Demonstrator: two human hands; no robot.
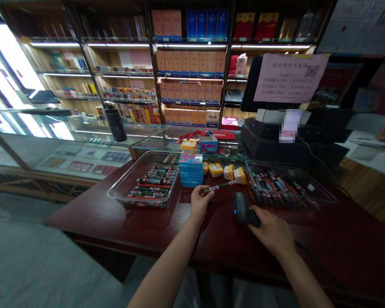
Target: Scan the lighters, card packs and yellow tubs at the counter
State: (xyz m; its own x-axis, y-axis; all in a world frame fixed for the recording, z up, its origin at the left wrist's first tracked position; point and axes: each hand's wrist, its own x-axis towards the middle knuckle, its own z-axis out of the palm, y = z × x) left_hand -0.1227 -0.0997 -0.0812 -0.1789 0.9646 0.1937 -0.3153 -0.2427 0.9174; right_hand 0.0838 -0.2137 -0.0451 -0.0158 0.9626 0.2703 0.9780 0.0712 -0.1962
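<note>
Left hand is over the desk, thumb and fingers pinching the near end of a thin labelled stick; the stick's far end points to 2–3 o'clock, near the yellow tubs. Right hand has its fingers closed around the handle of a black scanner, some fingers hidden under it; a small blue light shows on its head. Scanner is at about 4 o'clock from the stick. From the left hand: clear tray of similar sticks at 9–10 o'clock, stack of blue boxes at 11 o'clock, tubs at 1 o'clock. From the right hand: second tray of sticks at 1 o'clock, screen with a pink paper sign at 12 o'clock, beyond that tray. Dark cup on the glass counter, 10 o'clock from left hand.
</note>
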